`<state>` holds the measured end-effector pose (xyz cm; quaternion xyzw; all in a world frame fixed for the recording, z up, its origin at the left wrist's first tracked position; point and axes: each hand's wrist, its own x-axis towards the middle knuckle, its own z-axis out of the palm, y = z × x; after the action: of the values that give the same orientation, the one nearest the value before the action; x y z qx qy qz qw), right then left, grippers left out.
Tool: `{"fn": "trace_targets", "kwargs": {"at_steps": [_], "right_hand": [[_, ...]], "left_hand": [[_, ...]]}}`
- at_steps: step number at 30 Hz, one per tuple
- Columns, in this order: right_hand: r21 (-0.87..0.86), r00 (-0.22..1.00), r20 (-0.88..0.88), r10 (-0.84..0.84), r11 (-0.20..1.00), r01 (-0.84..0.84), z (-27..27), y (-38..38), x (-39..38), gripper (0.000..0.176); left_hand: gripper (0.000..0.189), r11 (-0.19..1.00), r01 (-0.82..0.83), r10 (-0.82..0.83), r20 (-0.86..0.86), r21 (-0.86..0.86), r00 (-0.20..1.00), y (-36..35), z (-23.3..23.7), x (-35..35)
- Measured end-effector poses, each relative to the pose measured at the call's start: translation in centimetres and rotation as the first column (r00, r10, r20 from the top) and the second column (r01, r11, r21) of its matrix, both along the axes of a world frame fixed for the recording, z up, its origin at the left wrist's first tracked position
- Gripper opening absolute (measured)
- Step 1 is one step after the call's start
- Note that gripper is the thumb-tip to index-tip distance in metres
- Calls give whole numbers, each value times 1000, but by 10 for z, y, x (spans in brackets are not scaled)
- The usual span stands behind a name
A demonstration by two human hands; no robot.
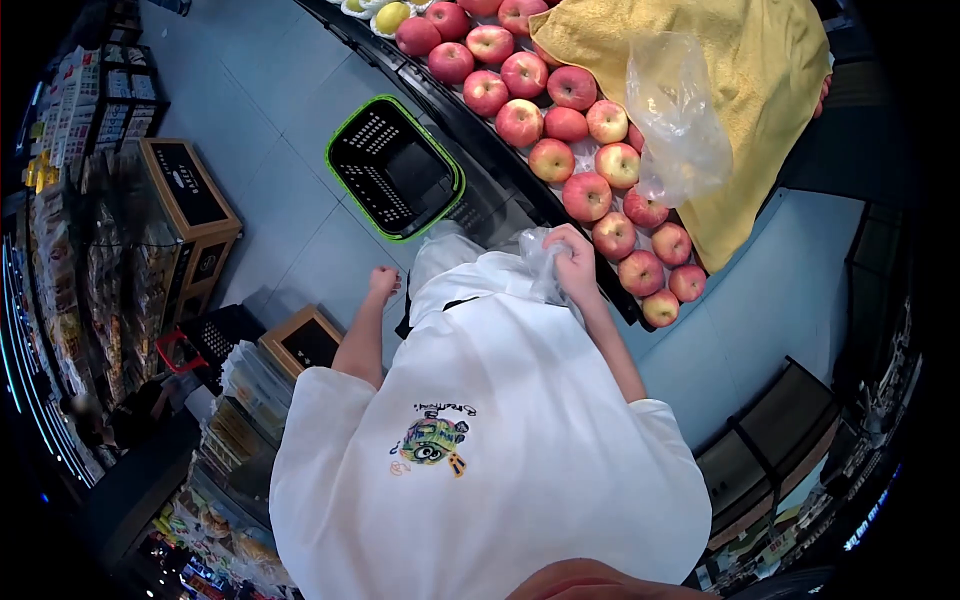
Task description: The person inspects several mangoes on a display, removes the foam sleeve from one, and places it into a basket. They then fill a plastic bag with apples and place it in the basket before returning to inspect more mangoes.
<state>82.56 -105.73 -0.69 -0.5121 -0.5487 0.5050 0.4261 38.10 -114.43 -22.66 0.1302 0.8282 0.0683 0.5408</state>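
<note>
The head view looks steeply down from close above the shirt, wide enough to take in basket and apples.

Basket on floor, left of the apples

White short-sleeved shirt, colourful cartoon print

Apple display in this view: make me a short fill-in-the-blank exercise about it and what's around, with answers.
The basket on the floor has a ____ rim.
The cloth beside the apples is ____.
The right hand holds something crumpled and see-through, made of ____.

Missing words: green; yellow; plastic.
</note>
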Motion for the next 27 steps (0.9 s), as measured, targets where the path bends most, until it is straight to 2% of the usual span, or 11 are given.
{"fn": "trace_targets", "kwargs": {"at_steps": [2,4,7,10,11,13,15,19,21,24,27], "right_hand": [[-139,1000,26,-7,990,10,-66,-3,-16,27],[-665,989,83,-120,733,145,-145,-8,-19,24],[-836,897,369,242,508,207,-174,8,-40,59],[-840,882,448,148,407,358,-176,4,-56,80],[-913,929,325,179,317,259,-236,-10,-30,89],[-940,838,277,470,314,135,-241,0,-30,82],[-768,700,546,460,608,200,-281,-28,-16,55],[-660,608,683,404,698,277,-238,-6,-66,38],[-600,603,734,311,713,363,-249,-18,-70,33],[-587,637,727,255,712,385,-256,-25,-80,27],[-579,652,714,256,739,345,-257,-35,-85,27]], "left_hand": [[22,997,-57,54,60,47,997,-4,4,1],[22,989,-121,110,120,86,987,-6,5,5],[19,972,-201,176,188,122,966,6,-12,7],[20,972,-198,170,212,122,962,21,-44,-6],[20,971,-212,185,222,106,957,27,-55,-12],[20,969,-234,211,235,77,949,41,-91,-31],[22,958,-278,263,176,65,949,52,-141,-53],[39,958,-250,261,-66,139,963,70,-268,-93],[70,911,-405,412,-248,79,877,87,-287,-101],[88,777,-581,617,-110,241,779,128,-289,-120],[77,767,-481,607,-238,425,758,156,-314,-147]]}}
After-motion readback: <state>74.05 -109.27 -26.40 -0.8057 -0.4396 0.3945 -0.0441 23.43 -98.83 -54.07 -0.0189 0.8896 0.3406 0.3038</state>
